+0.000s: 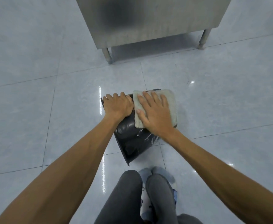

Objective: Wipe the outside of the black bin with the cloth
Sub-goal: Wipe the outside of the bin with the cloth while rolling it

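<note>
The black bin (131, 141) lies tipped on the tiled floor, its wide rim toward my feet and its base pointing away. A pale folded cloth (170, 104) is spread over the bin's upper side. My right hand (155, 113) lies flat on the cloth with fingers spread, pressing it against the bin. My left hand (118, 105) grips the bin's far left end, fingers curled over its edge. The bin's far end is hidden under both hands and the cloth.
A stainless steel cabinet (148, 21) on short metal legs (107, 54) stands just beyond the bin. Glossy grey floor tiles (43, 102) surround everything. My legs in dark trousers and my shoes (160, 177) are right below the bin's rim.
</note>
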